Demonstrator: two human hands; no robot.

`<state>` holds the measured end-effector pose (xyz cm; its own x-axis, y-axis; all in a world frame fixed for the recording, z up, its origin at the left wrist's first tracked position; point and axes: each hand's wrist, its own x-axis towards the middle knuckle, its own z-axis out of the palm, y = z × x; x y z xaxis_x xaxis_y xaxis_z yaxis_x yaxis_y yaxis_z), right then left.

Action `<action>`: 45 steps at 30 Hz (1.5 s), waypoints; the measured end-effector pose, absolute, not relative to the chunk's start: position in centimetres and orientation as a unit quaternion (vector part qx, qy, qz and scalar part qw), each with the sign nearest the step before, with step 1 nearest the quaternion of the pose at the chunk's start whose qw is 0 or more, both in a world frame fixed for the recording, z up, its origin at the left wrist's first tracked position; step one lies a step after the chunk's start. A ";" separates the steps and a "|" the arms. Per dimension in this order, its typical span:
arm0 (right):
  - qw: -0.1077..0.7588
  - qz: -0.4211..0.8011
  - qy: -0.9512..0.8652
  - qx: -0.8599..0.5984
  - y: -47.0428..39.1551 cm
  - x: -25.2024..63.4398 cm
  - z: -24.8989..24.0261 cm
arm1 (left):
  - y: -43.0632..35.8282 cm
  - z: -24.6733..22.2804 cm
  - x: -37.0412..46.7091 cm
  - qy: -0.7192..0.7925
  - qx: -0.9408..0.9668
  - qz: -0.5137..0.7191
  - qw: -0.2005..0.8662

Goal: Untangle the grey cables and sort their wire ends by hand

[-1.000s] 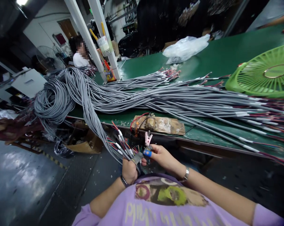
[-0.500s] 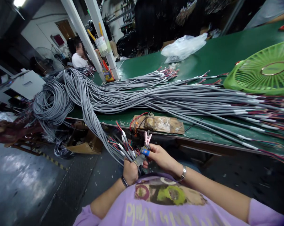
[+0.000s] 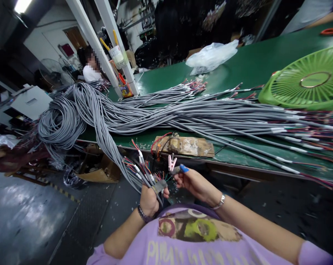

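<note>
My left hand (image 3: 150,198) is closed around a bunch of grey cables (image 3: 146,178) with white bands and stripped coloured wires, its thumb wrapped in grey tape. To its right, my right hand (image 3: 192,183) has blue tape on one finger and its fingers pressed together beside a pink clip (image 3: 172,163); what lies between them is too small to make out. A wooden block (image 3: 190,146) with wires and a lump on it sits at the table edge above my hands. The held cables run up to the big grey bundle (image 3: 133,117).
The green table (image 3: 246,60) bears a green fan (image 3: 307,82) at right and a plastic bag (image 3: 212,57). White posts (image 3: 111,40) with a cup of tools stand at the back left. A person (image 3: 91,70) sits beyond. A cardboard box (image 3: 100,171) lies below the table edge.
My right hand has moved right, away from my left hand, opening a gap between them. My left hand and its cables have shifted slightly left.
</note>
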<state>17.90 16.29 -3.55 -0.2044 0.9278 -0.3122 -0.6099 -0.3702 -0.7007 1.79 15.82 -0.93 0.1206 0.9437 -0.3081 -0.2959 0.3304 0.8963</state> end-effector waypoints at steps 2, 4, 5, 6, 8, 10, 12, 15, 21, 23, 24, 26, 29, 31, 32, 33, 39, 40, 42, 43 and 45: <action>0.517 0.745 -0.201 -0.371 17.0 18.3 -3.6 | 15.9 -0.4 1.7 0.462 0.345 0.449 0.682; 0.511 0.747 -0.211 -0.369 17.7 18.3 -3.4 | 16.1 0.1 1.8 0.451 0.358 0.428 0.697; 0.512 0.746 -0.223 -0.362 18.1 18.2 -3.3 | 16.2 0.3 2.0 0.446 0.366 0.418 0.702; 0.518 0.742 -0.238 -0.355 18.4 18.0 -3.1 | 16.3 0.4 2.1 0.443 0.372 0.411 0.705; 0.541 0.715 -0.268 -0.352 18.8 17.5 -2.8 | 16.5 0.5 2.5 0.443 0.376 0.402 0.707; 0.564 0.684 -0.289 -0.361 19.1 17.2 -2.7 | 16.8 0.5 2.9 0.447 0.373 0.401 0.707; 0.571 0.685 -0.280 -0.355 19.2 16.9 -2.7 | 17.0 0.4 3.2 0.446 0.374 0.401 0.707; 0.569 0.730 -0.211 -0.314 19.3 16.6 -2.7 | 17.1 0.2 3.4 0.440 0.384 0.402 0.705; 0.583 0.747 -0.143 -0.287 19.5 16.2 -2.3 | 17.0 -0.3 3.8 0.451 0.386 0.400 0.699; 0.591 0.744 -0.137 -0.281 19.6 16.1 -2.4 | 17.0 -0.4 3.9 0.453 0.386 0.399 0.697; 0.592 0.744 -0.134 -0.280 19.6 16.0 -2.4 | 17.0 -0.5 3.9 0.454 0.384 0.400 0.697; 0.587 0.749 -0.134 -0.275 19.6 16.1 -2.7 | 16.9 -0.5 3.9 0.456 0.379 0.404 0.696; 0.571 0.765 -0.133 -0.266 19.5 16.3 -2.9 | 16.5 -0.5 3.7 0.460 0.379 0.409 0.691; 0.560 0.774 -0.131 -0.265 19.3 16.5 -3.0 | 16.2 -0.4 3.4 0.462 0.383 0.408 0.688; 0.553 0.779 -0.130 -0.266 19.3 16.6 -3.0 | 16.1 -0.3 3.2 0.463 0.384 0.407 0.687; 0.546 0.784 -0.131 -0.267 19.2 16.8 -2.9 | 15.9 -0.3 3.1 0.465 0.385 0.405 0.687; 0.530 0.785 -0.157 -0.280 19.0 17.2 -2.4 | 15.6 0.0 2.6 0.469 0.385 0.411 0.681; 0.535 0.778 -0.162 -0.286 19.0 17.2 -2.3 | 15.6 0.0 2.7 0.468 0.384 0.412 0.681; 0.543 0.769 -0.169 -0.293 19.0 17.2 -2.3 | 15.7 0.1 2.8 0.470 0.381 0.412 0.682; 0.546 0.766 -0.172 -0.294 19.0 17.2 -2.3 | 15.8 0.1 2.8 0.470 0.381 0.411 0.681; 0.551 0.760 -0.178 -0.296 19.0 17.1 -2.4 | 16.0 0.2 3.0 0.471 0.383 0.410 0.681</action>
